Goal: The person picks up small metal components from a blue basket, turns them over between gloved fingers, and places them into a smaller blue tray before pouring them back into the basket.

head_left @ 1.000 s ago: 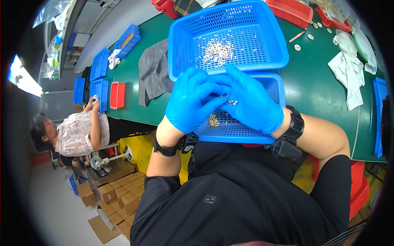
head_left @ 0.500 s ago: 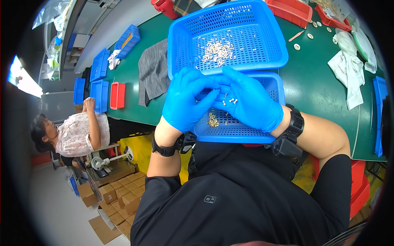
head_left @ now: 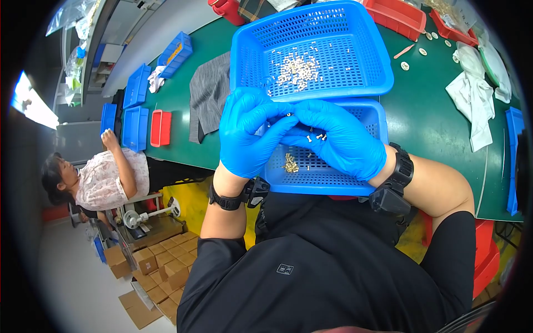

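My left hand, in a blue glove, pinches a tiny metal piece between thumb and forefinger. My right hand, gloved alike, is curled with its thumb and forefinger closed at the same spot. Several small dumbbell-shaped metal pieces lie in its cupped fingers. Both hands are above the near blue basket, where a little heap of brass-coloured pieces rests at the left. Beyond it stands a larger blue basket with many pale small pieces scattered on its bottom.
On the green table lie a grey cloth, a white cloth, pink tweezers and several round discs. Red trays stand at the back. At the left, a person sits near blue bins.
My right thumb and fingers have curled inward from a flatter, open palm and come to meet my left fingertips. The person at the left has raised a hand.
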Action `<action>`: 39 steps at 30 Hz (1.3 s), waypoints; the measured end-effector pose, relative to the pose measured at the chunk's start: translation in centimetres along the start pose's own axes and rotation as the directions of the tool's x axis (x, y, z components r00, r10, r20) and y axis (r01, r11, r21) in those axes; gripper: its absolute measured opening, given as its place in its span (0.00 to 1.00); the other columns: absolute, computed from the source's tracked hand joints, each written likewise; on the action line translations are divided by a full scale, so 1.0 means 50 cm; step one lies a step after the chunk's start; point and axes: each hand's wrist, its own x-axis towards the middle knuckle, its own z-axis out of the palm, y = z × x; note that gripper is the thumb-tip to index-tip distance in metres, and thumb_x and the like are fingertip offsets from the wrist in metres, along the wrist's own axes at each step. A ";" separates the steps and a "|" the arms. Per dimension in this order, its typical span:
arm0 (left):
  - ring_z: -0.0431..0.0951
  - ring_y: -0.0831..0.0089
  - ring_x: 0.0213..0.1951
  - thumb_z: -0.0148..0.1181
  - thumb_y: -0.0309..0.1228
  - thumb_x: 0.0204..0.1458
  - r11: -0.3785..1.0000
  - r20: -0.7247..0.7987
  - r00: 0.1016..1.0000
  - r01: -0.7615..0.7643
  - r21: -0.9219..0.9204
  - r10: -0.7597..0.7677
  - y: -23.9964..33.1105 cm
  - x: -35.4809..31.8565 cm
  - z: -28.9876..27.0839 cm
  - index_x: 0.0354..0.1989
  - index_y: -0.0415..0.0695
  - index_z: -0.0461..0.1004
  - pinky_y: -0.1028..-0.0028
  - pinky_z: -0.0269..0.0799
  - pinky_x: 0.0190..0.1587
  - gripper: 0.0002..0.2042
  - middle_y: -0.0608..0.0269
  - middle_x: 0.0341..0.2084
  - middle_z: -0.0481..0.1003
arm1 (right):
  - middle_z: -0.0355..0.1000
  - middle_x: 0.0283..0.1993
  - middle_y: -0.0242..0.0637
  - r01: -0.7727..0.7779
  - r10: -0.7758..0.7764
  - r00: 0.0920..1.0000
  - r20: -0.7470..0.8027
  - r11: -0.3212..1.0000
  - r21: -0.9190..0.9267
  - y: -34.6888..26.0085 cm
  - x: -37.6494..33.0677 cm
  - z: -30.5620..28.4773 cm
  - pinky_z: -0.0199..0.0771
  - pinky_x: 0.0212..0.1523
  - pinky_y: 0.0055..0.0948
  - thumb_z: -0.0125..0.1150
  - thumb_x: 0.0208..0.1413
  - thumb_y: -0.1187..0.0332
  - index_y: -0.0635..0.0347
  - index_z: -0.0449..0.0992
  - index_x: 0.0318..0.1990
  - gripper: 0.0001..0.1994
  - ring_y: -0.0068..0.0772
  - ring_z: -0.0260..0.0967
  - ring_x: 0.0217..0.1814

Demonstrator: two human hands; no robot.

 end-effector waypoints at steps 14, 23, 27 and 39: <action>0.74 0.63 0.36 0.77 0.30 0.41 0.997 -0.079 0.994 -0.071 0.007 0.072 -0.001 -0.003 -0.007 0.36 0.48 0.86 0.65 0.69 0.40 0.12 0.64 0.29 0.76 | 0.76 0.53 0.41 -0.045 0.045 0.999 0.001 0.998 -0.042 -0.004 -0.004 0.002 0.79 0.61 0.36 0.57 0.69 0.68 0.63 0.76 0.57 0.14 0.33 0.76 0.56; 0.76 0.62 0.38 0.76 0.28 0.42 0.998 0.013 0.999 -0.042 -0.041 0.043 -0.002 0.007 -0.019 0.36 0.47 0.85 0.66 0.71 0.43 0.11 0.63 0.31 0.77 | 0.76 0.54 0.40 -0.015 0.013 1.000 -0.012 0.991 -0.130 0.000 0.001 -0.003 0.77 0.64 0.37 0.56 0.70 0.67 0.63 0.77 0.56 0.13 0.33 0.76 0.56; 0.76 0.62 0.39 0.76 0.27 0.42 0.997 0.013 0.998 -0.063 -0.033 0.064 -0.002 0.009 -0.022 0.37 0.47 0.85 0.66 0.71 0.43 0.11 0.63 0.32 0.77 | 0.77 0.53 0.40 -0.017 0.016 1.000 -0.008 0.996 -0.083 -0.001 0.002 -0.005 0.78 0.62 0.37 0.57 0.69 0.68 0.64 0.77 0.55 0.13 0.33 0.76 0.56; 0.76 0.66 0.40 0.77 0.19 0.39 0.946 -0.096 0.994 -0.082 -0.313 0.055 -0.004 0.005 -0.022 0.37 0.43 0.83 0.68 0.73 0.44 0.14 0.62 0.34 0.77 | 0.77 0.57 0.43 0.160 -0.128 0.987 0.100 0.633 -0.757 -0.014 -0.011 -0.003 0.79 0.62 0.30 0.58 0.66 0.79 0.65 0.75 0.58 0.15 0.32 0.76 0.60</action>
